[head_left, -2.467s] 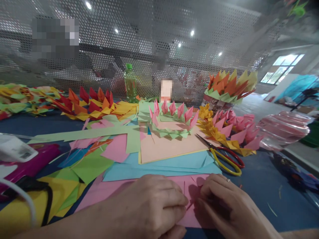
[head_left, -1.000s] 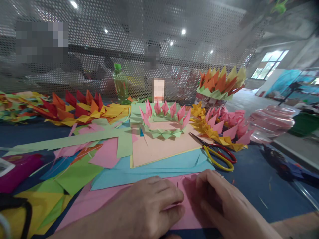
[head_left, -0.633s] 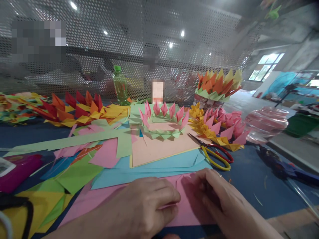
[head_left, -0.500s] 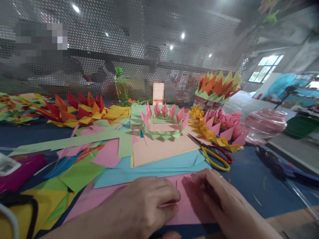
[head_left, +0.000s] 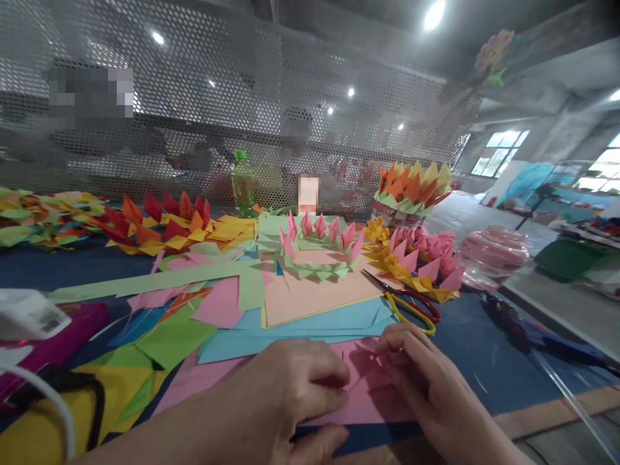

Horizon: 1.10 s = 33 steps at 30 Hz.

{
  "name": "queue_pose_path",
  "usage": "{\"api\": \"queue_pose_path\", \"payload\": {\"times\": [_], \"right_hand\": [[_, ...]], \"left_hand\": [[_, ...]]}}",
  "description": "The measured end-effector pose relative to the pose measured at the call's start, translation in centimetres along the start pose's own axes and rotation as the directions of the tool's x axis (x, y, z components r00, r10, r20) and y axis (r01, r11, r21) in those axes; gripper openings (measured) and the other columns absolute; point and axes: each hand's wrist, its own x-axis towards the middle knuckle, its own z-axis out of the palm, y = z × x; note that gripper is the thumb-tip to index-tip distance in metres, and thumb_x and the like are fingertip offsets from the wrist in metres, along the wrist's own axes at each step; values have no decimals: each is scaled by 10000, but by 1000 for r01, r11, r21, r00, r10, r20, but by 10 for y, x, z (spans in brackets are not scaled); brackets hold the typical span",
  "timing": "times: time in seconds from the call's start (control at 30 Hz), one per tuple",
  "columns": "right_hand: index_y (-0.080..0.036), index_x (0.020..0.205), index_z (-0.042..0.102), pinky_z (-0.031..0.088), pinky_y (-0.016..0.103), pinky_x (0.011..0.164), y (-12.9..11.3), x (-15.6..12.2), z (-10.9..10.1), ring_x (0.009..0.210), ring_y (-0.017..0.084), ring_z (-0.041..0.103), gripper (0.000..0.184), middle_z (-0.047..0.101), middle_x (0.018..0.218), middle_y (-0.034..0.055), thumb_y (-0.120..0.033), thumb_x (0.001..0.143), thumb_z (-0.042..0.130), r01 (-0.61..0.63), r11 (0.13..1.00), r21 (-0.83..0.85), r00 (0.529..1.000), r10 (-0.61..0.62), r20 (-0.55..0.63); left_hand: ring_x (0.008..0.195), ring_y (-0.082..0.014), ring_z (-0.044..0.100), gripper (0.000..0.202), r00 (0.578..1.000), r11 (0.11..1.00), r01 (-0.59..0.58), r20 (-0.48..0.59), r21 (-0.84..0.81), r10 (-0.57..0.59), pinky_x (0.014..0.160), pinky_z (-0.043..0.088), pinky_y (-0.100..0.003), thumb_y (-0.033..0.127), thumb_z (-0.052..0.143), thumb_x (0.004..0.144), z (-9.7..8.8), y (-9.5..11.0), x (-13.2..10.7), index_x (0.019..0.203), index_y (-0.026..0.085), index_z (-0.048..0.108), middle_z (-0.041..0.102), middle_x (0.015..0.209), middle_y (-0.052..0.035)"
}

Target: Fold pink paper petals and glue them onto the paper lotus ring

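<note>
down at the near edge of the blue table (head_left: 465, 336), both hands lie on a pink sheet (head_left: 372, 403): the left hand (head_left: 285, 387) is curled, fingertips pinning the paper so it cannot slide, while the right hand (head_left: 421, 381) pinches a small raised fold beside it. behind them lie a blue sheet (head_left: 310, 323), a peach sheet (head_left: 314, 297) under a pink and green paper crown (head_left: 320, 248), and red-and-yellow scissors (head_left: 411, 303), none blocking the hands.

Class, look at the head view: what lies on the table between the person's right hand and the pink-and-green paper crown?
Between the right hand and the paper crown lie stacked flat sheets: light blue paper nearer the hand, then a peach sheet under the crown.
</note>
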Motion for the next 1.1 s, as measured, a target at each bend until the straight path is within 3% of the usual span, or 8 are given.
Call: {"api": "queue_pose_path", "payload": {"times": [0.13, 0.3, 0.5, 0.7, 0.93, 1.1], "right_hand": [[-260, 1053, 567, 528, 201, 824, -11, -5, -3, 964, 130, 650, 200, 624, 1045, 33, -99, 988, 468, 87, 995, -44, 994, -90, -69], [-258, 1158, 601, 529, 203, 933, -16, -15, 2, 1027, 134, 677, 347, 685, 1094, 36, -25, 914, 519, 231, 959, -166, 972, -233, 7], [-225, 1250, 609, 547, 195, 949, -15, -18, 10, 1043, 145, 688, 495, 719, 1161, 53, 22, 838, 488, 304, 930, -207, 952, -305, 27], [-199, 1178, 658, 552, 163, 917, -18, -17, 10, 980, 124, 705, 448, 743, 1070, 52, 22, 853, 442, 347, 911, -224, 929, -366, -47], [-166, 1187, 674, 554, 198, 955, -9, -22, 3, 1016, 140, 725, 376, 750, 1118, 86, -44, 886, 486, 232, 886, -401, 935, -316, -158], [-151, 1120, 740, 571, 192, 943, -10, -14, 0, 1030, 154, 745, 398, 784, 1117, 73, -33, 854, 469, 292, 853, -433, 925, -367, -98]], "left_hand": [[922, -202, 695, 191, 998, 1000, -13, -59, -18, 12, 847, 557, -296, 222, 588, 909, -1, 4, 2, 1063, 192, 696, 732, 1022, -76], [988, -201, 667, 284, 985, 995, 101, -141, -24, -104, 869, 550, -314, 142, 497, 961, -3, 4, 1, 1193, 175, 656, 694, 1138, -109], [1322, -225, 554, 606, 989, 985, 144, 25, -95, -143, 1116, 483, -373, 20, 442, 895, -2, -9, 1, 1478, 185, 467, 560, 1443, -118], [1493, -209, 385, 750, 951, 956, 276, 173, -100, -257, 1236, 350, -394, -19, 413, 869, 4, -12, 0, 1576, 218, 341, 411, 1620, -78], [1457, -246, 446, 745, 957, 963, 251, 171, -95, -233, 1203, 407, -440, -16, 427, 846, 3, -11, 5, 1565, 172, 373, 464, 1583, -110], [1431, -211, 481, 740, 971, 974, 204, 148, -101, -188, 1196, 415, -398, -27, 445, 836, 3, -9, 7, 1549, 162, 392, 498, 1561, -99]]}}
